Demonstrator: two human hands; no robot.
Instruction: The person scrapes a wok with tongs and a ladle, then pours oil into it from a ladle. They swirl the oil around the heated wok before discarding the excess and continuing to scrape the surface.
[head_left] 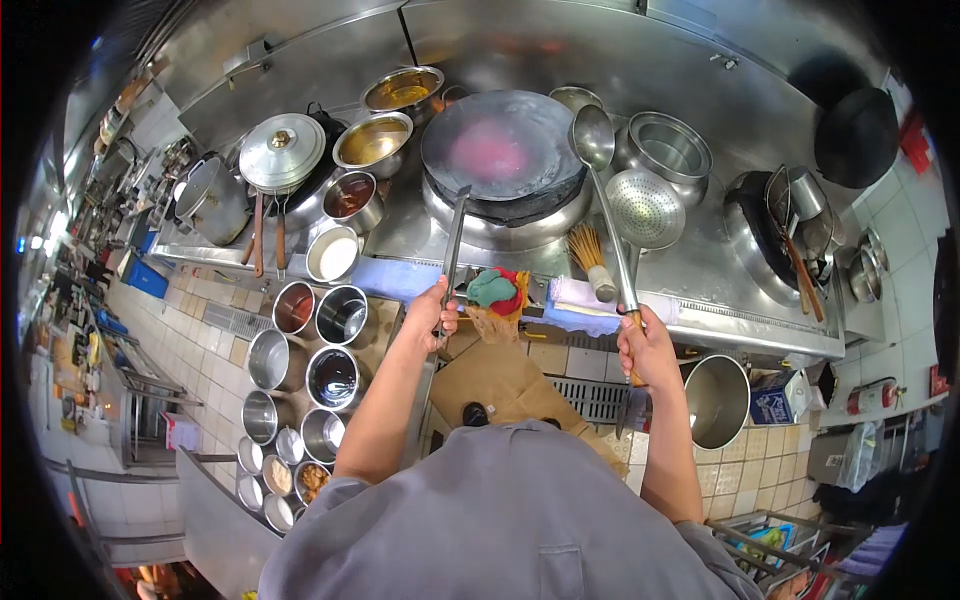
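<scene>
My left hand point(433, 313) is closed round a long metal handle point(456, 240), whose far end meets the front rim of a large dark wok point(490, 130). A blurred pink patch shows in the wok's middle. In my right hand point(648, 345) is the wooden grip of a long-handled ladle point(593, 137); its bowl hangs by the wok's right edge. Beside the ladle's shaft lie a perforated strainer point(646, 208) and a bamboo brush point(585, 246). Red and green cloths point(490, 288) sit at the counter edge between my hands.
Bowls of yellow liquid point(373, 142) and a lidded pot point(282, 152) stand left of the wok. Several metal containers point(275, 360) are at the lower left. On the right are a metal pot point(663, 147), another wok with utensils point(760, 230) and a large bucket point(718, 402).
</scene>
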